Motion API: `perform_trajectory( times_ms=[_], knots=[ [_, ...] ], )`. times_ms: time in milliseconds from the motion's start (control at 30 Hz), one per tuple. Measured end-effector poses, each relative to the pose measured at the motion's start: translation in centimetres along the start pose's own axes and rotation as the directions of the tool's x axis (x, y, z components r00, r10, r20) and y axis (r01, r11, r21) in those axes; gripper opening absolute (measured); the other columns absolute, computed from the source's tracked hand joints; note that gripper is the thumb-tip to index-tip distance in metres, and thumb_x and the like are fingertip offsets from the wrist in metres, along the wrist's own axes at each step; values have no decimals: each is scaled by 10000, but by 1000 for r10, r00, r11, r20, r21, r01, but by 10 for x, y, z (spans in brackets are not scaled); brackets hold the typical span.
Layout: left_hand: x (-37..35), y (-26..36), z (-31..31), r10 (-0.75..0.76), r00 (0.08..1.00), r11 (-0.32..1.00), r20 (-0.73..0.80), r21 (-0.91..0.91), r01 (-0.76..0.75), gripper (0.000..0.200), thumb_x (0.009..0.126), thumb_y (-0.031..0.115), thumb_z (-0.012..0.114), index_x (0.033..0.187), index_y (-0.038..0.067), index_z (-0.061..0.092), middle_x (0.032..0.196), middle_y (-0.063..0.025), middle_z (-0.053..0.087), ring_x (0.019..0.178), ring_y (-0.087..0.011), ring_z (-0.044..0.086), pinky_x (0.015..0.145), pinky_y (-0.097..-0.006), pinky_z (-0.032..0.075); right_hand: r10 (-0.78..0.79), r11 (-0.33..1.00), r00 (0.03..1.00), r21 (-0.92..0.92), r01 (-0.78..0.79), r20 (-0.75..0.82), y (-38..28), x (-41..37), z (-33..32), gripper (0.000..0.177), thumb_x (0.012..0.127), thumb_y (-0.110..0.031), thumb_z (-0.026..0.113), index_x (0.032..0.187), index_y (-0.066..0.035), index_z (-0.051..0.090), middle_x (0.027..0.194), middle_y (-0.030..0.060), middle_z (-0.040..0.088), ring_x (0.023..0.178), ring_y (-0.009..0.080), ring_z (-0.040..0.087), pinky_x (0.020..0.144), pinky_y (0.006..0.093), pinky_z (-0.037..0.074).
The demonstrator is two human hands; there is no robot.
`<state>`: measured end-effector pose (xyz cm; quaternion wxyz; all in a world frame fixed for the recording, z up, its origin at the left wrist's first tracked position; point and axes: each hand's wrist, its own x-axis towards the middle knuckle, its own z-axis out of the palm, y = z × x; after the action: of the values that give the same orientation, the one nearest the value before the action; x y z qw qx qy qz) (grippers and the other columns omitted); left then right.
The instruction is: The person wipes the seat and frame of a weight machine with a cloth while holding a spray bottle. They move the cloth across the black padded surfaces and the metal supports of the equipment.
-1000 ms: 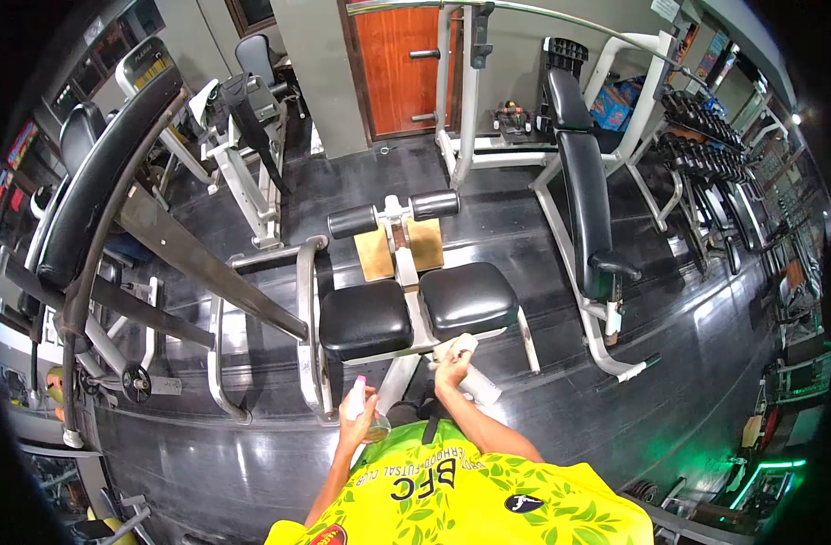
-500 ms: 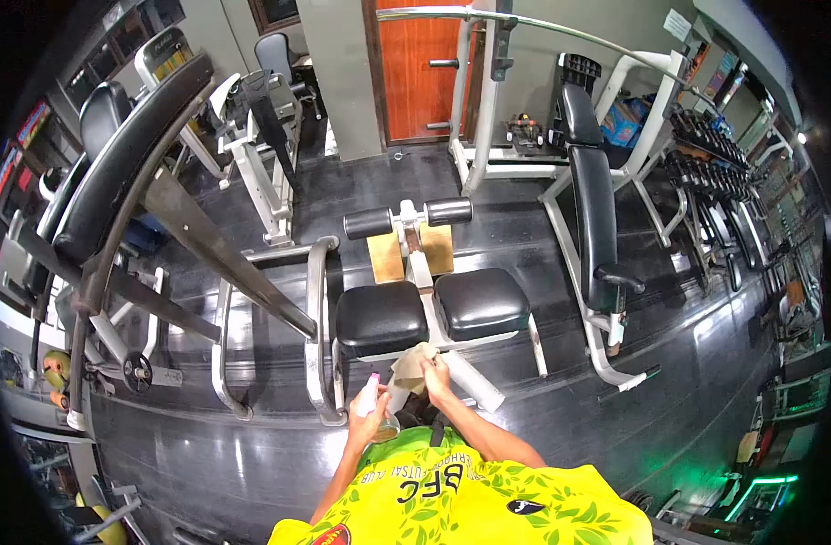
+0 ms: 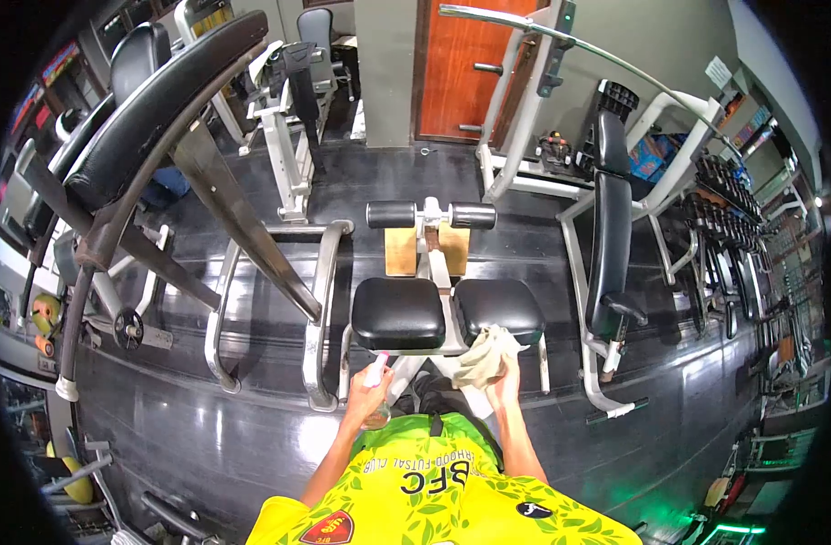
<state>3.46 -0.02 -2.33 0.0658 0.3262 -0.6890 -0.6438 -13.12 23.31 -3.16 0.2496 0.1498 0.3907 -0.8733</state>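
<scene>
Wrapped in my left hand [image 3: 368, 396] is a spray bottle [image 3: 376, 372] with a white and pink top, its clear lower part showing below my fingers. My right hand [image 3: 504, 389] grips a pale cream cloth [image 3: 484, 360], which hangs bunched above the fingers. The cloth's upper edge overlaps the front of the right black seat pad [image 3: 500, 309]; whether it touches is hard to tell. The left black seat pad [image 3: 398, 313] lies just beyond the bottle. Behind both pads stand two black foam rollers [image 3: 391, 214] on the white bench frame.
A grey machine with a long padded arm [image 3: 179, 100] rises at the left. To the right stands a black inclined bench [image 3: 612, 245] beneath a barbell [image 3: 579, 45]. Dumbbell racks [image 3: 724, 218] line the far right. An orange door [image 3: 470, 73] is at the back.
My right hand has moved right and forward with the cloth, up to the right seat pad. The left hand still holds the bottle low. The camera view has shifted slightly.
</scene>
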Motion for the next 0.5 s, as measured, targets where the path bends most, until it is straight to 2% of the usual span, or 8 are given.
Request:
perform_trajectory(
  times_ms=[67, 133, 267, 333, 433, 467, 500],
  knots=[
    [5, 8, -2, 16, 999, 1000, -32, -7, -16, 200, 888, 211, 659, 921, 16, 638, 607, -3, 569, 459, -78, 536, 444, -246, 438, -38, 997, 999, -65, 38, 3, 2, 21, -14, 465, 912, -245, 476, 1338, -61, 443, 1300, 104, 528, 1194, 271, 517, 1016, 455, 413],
    [12, 17, -4, -18, 998, 997, -62, 78, 23, 177, 873, 217, 660, 891, 41, 646, 581, -5, 571, 473, -71, 541, 449, -250, 434, -57, 996, 998, -67, 58, 11, 3, 45, -25, 463, 912, -259, 485, 1332, -69, 452, 1300, 94, 533, 1194, 273, 516, 1006, 471, 413],
    [27, 23, -3, -58, 995, 985, -76, 157, 70, 205, 860, 246, 664, 866, 42, 646, 588, -38, 593, 482, -94, 558, 466, -276, 441, 29, 999, 999, -27, -28, 21, -17, 66, -2, 471, 908, -294, 515, 1320, -71, 467, 1291, 82, 544, 1203, 273, 508, 998, 481, 414],
    [35, 26, 0, -62, 995, 964, -79, 255, 80, 224, 847, 273, 668, 870, 51, 652, 607, -61, 607, 511, -119, 575, 501, -297, 447, 62, 998, 997, 19, -63, 42, -27, 76, 13, 443, 914, -259, 536, 1309, -67, 478, 1294, 76, 544, 1211, 268, 500, 1016, 465, 400],
    [46, 22, 8, -86, 992, 973, -92, 207, 103, 223, 840, 281, 670, 893, 64, 658, 629, -70, 615, 571, -140, 598, 549, -309, 455, 55, 998, 997, 10, -56, 50, -37, 99, 30, 394, 916, -134, 563, 1294, -54, 486, 1287, 73, 543, 1222, 235, 490, 1045, 426, 374],
    [51, 19, 10, -92, 992, 973, -89, 203, 109, 221, 840, 282, 670, 897, 69, 660, 636, -69, 619, 583, -143, 601, 560, -311, 457, 67, 998, 996, 11, -67, 50, -38, 109, 32, 394, 916, -134, 563, 1294, -54, 486, 1287, 73, 543, 1222, 235, 490, 1045, 426, 374],
    [52, 29, 13, -123, 988, 966, -92, 216, 140, 229, 839, 286, 673, 888, 63, 656, 647, -84, 622, 591, -156, 605, 573, -322, 461, 41, 996, 997, -82, -35, 65, -38, 121, 31, 395, 909, -120, 575, 1289, -53, 490, 1277, 75, 549, 1207, 228, 501, 1039, 407, 380]
  ],
)
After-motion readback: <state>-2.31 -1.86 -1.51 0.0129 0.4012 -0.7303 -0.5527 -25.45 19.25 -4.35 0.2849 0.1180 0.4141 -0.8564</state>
